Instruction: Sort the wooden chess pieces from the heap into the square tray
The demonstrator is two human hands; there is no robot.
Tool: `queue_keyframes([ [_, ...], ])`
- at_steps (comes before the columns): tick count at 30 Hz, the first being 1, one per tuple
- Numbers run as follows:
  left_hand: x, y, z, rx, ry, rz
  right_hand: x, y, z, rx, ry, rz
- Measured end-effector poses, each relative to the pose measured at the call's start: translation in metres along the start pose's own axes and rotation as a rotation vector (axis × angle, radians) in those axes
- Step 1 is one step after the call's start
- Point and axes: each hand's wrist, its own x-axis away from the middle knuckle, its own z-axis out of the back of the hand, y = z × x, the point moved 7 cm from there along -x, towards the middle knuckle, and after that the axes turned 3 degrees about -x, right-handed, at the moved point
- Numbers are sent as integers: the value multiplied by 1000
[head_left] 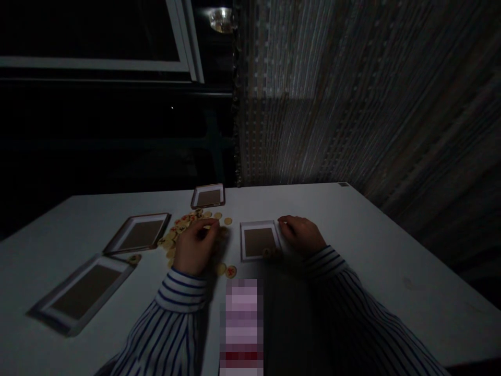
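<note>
My left hand [194,249] is curled over a heap of round xiangqi pieces [183,224], thumb and forefinger close together. Whatever lies in that pinch is too dark to make out. My right hand [302,234] rests beside the right edge of a shallow rectangular tray [241,245], fingers bent inward and their inside hidden. In that tray one round piece [268,253] lies near the front right corner. A piece with a red character [231,271] and a plain-looking piece [221,269] lie just right of my left wrist.
Three more shallow trays stand on the white table [376,292]: a far one [191,199], one at left [117,237] and one at front left [47,308]. A single piece [134,259] sits at a tray corner. Behind the table hangs a string curtain [297,104].
</note>
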Motion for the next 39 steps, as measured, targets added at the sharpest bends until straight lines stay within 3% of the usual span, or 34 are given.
queue_keyframes([
  [6, -7, -12, 32, 2, 35, 94, 1, 0, 2, -2, 18, -23],
  [12, -8, -32, 48, 20, 51, 117, 1, -4, -3, -11, -33, 18],
  [25, -9, -75, 51, 50, 67, 154, -3, 1, 0, -145, 58, -4],
  [39, -11, -70, 45, -73, 15, -91, -17, -49, 22, -180, 59, 127],
])
